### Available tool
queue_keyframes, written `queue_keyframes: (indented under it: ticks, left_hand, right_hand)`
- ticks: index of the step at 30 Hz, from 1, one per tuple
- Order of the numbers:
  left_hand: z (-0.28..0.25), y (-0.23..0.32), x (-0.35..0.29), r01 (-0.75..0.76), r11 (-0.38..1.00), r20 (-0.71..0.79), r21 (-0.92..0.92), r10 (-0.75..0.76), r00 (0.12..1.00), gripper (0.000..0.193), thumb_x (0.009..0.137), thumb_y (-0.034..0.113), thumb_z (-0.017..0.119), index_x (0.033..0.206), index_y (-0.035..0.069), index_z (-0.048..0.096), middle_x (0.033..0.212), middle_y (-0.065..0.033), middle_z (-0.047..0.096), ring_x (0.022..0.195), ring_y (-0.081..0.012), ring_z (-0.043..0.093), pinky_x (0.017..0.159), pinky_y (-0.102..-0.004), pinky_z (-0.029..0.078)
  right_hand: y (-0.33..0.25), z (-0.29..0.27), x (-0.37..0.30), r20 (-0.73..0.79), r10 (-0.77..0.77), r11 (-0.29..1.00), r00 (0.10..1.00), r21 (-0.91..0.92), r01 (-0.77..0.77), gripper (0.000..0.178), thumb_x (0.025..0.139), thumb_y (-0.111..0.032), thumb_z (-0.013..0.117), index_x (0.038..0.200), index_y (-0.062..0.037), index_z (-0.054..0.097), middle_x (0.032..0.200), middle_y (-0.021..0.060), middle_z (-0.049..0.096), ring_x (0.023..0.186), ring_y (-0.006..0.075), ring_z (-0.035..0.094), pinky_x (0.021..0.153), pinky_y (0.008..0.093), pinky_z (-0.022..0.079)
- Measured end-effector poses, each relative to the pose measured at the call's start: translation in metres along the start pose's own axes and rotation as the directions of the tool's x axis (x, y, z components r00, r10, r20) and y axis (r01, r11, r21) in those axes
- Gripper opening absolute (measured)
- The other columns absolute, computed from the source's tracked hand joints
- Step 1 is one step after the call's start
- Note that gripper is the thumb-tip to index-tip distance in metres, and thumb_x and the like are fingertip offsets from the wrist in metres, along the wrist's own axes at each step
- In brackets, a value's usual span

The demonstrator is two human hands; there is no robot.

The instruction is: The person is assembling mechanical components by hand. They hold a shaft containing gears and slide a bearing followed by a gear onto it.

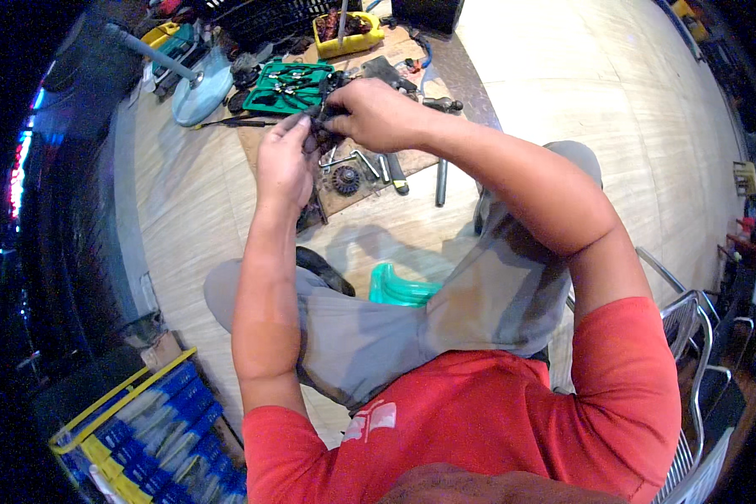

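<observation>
My left hand (286, 164) and my right hand (376, 116) meet above the far part of a brown work board (365, 197). Fingers of both are closed around a small dark part (317, 126); its kind is hard to tell, as the fingers cover most of it. Just nearer to me, a dark toothed gear (345, 179) lies flat on the board. Beside it are a bent metal wrench (365, 162) and a tool with a black and yellow handle (397, 175). Beyond my left hand sits a green tray (265, 102) holding several pliers.
A yellow container (344, 47) with reddish-brown pieces stands at the far edge. A pole with a round pale-blue base (202, 91) is at the far left. A dark rod (441, 183) lies to the right. Below me is a turquoise plastic stool (399, 290); blue-yellow bins (155, 428) stand lower left.
</observation>
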State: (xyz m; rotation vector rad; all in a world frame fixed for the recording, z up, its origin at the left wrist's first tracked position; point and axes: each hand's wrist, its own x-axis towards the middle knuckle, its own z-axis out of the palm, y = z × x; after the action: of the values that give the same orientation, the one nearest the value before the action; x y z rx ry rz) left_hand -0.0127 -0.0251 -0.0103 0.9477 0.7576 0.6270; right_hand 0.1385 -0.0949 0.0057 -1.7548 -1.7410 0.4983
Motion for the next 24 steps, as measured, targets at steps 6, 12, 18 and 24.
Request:
queue_keyframes:
  ticks: [6, 12, 18, 24]
  left_hand:
    - [-0.008, 0.012, 0.005, -0.007, 0.937, 0.028, -0.350, 0.018, 0.999, 0.021, 0.093, 0.004, 0.042, 0.108, -0.005, 0.053, 0.107, -0.0186, 0.061, 0.100, -0.0301, 0.061, 0.089, -0.0422, 0.049]
    - [-0.015, 0.008, 0.011, -0.109, 0.929, -0.039, -0.354, 0.101, 0.994, 0.021, 0.095, 0.005, 0.041, 0.109, -0.007, 0.052, 0.108, -0.0236, 0.060, 0.102, -0.0348, 0.060, 0.093, -0.0454, 0.049]
    - [-0.026, 0.007, 0.016, -0.171, 0.932, -0.046, -0.321, 0.165, 0.985, 0.017, 0.095, 0.005, 0.045, 0.103, -0.004, 0.056, 0.097, -0.0184, 0.064, 0.090, -0.0300, 0.064, 0.083, -0.0430, 0.054]
    - [-0.028, 0.010, 0.017, -0.149, 0.937, -0.053, -0.316, 0.139, 0.989, 0.015, 0.094, 0.005, 0.047, 0.101, -0.001, 0.058, 0.091, -0.0140, 0.065, 0.081, -0.0252, 0.065, 0.076, -0.0377, 0.056]
  right_hand:
    - [0.003, 0.027, 0.002, -0.010, 0.107, 0.961, 0.994, 0.259, -0.101, 0.025, 0.078, -0.024, 0.066, 0.092, -0.0037, 0.068, 0.084, 0.0217, 0.065, 0.081, 0.0360, 0.063, 0.075, 0.0429, 0.050]
    - [-0.004, 0.031, 0.002, 0.083, 0.161, 0.960, 0.983, 0.219, -0.176, 0.026, 0.081, -0.020, 0.066, 0.101, -0.0036, 0.066, 0.086, 0.0191, 0.066, 0.080, 0.0292, 0.065, 0.075, 0.0376, 0.049]
    - [-0.005, 0.034, 0.003, 0.148, 0.136, 0.937, 0.980, 0.303, -0.176, 0.027, 0.081, -0.020, 0.067, 0.102, -0.0032, 0.066, 0.084, 0.0170, 0.067, 0.075, 0.0216, 0.063, 0.074, 0.0357, 0.049]
    - [0.014, 0.033, 0.011, 0.221, -0.068, 0.934, 0.973, 0.358, -0.016, 0.026, 0.083, -0.018, 0.067, 0.105, -0.0045, 0.065, 0.080, 0.0137, 0.067, 0.071, 0.0150, 0.058, 0.072, 0.0329, 0.048]
